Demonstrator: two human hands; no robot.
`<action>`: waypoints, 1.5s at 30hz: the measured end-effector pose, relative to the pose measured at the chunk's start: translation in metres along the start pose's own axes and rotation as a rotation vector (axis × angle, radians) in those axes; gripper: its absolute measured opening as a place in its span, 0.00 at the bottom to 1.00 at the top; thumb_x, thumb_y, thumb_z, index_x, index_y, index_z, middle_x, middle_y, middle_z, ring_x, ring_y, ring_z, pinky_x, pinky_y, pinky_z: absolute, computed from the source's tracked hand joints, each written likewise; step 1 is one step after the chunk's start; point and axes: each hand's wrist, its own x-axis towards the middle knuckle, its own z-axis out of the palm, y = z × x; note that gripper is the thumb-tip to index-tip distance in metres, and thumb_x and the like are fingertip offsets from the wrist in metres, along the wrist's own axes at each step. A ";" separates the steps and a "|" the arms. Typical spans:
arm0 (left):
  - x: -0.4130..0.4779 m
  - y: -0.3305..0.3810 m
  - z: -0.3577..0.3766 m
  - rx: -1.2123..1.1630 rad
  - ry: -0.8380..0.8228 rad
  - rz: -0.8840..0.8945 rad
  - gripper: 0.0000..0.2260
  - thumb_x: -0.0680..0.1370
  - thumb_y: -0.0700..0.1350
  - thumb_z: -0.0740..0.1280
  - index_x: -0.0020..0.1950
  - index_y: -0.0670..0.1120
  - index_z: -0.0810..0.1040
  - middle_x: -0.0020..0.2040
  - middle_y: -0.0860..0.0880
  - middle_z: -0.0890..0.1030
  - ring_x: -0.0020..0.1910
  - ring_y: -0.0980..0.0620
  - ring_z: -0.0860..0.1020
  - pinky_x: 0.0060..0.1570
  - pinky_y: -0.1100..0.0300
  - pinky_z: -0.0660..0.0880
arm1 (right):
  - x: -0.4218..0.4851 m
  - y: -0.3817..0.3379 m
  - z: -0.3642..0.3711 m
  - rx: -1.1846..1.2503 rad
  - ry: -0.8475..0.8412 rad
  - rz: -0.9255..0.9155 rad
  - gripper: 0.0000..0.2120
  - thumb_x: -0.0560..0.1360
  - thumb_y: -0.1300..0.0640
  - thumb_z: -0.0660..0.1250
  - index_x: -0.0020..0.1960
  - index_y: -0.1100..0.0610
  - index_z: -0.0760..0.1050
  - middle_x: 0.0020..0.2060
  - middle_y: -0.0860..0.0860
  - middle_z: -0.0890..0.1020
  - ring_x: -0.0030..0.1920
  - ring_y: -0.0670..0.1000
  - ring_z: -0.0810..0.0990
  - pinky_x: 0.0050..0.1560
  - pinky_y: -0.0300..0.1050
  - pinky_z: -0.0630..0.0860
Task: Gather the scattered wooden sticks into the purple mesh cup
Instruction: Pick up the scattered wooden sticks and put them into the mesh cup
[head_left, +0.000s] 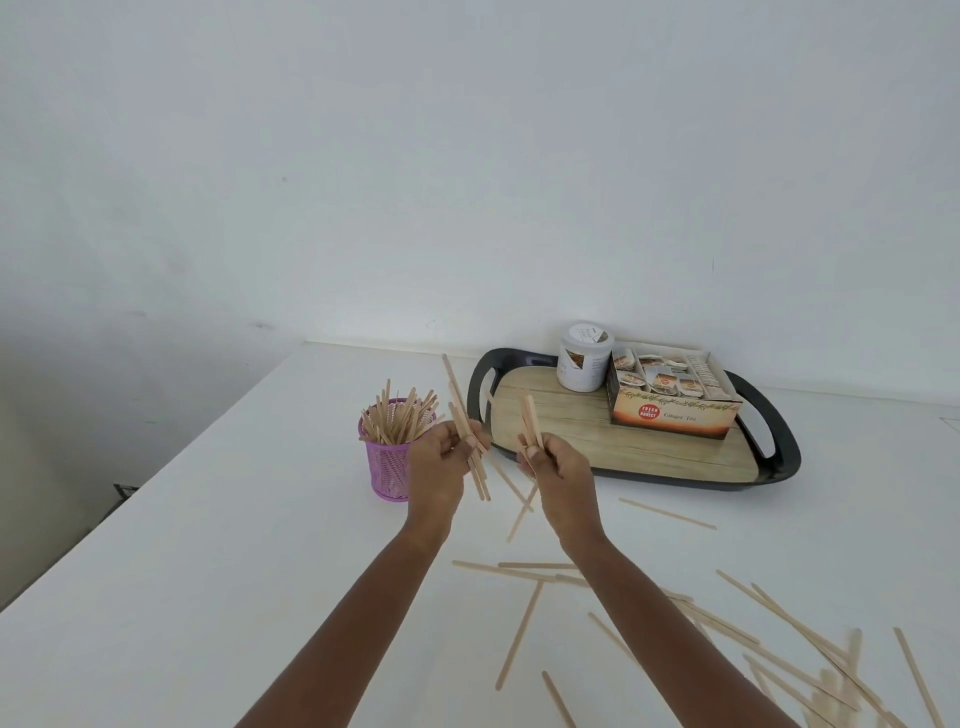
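White table, left hand pinching near-upright sticks (tips leaning left), right hand pinching upright sticks

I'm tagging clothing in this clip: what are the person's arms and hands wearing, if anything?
Nothing that shows. The left forearm and right forearm are bare down to the frame's lower edge, no sleeves in view. The left hand and right hand are ungloved; no watch, bracelet or ring is visible on either.

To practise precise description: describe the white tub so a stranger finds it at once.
Find the dark tray with the wood-look floor near the wall. At its back, left of the ginger tea box, stands the white tub. It alone is round and lidded; the box is rectangular.
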 end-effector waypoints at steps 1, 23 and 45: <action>0.002 0.002 -0.002 0.024 0.027 0.037 0.10 0.77 0.31 0.61 0.44 0.44 0.77 0.38 0.48 0.80 0.43 0.51 0.78 0.51 0.59 0.75 | 0.001 -0.003 0.001 0.041 0.007 0.007 0.09 0.78 0.65 0.57 0.51 0.61 0.76 0.37 0.50 0.78 0.44 0.50 0.77 0.54 0.43 0.74; 0.071 0.035 -0.048 0.368 0.234 0.339 0.09 0.78 0.32 0.59 0.53 0.36 0.78 0.44 0.46 0.79 0.44 0.51 0.78 0.34 0.81 0.71 | 0.060 -0.074 0.092 0.188 0.010 -0.195 0.13 0.79 0.65 0.55 0.57 0.64 0.75 0.43 0.53 0.78 0.46 0.49 0.76 0.53 0.41 0.75; 0.083 0.012 -0.062 0.402 0.282 0.350 0.10 0.76 0.31 0.61 0.52 0.40 0.79 0.45 0.50 0.80 0.45 0.52 0.77 0.41 0.80 0.69 | 0.064 -0.034 0.130 0.316 -0.148 -0.061 0.10 0.79 0.64 0.57 0.50 0.53 0.75 0.45 0.52 0.81 0.49 0.52 0.80 0.55 0.45 0.76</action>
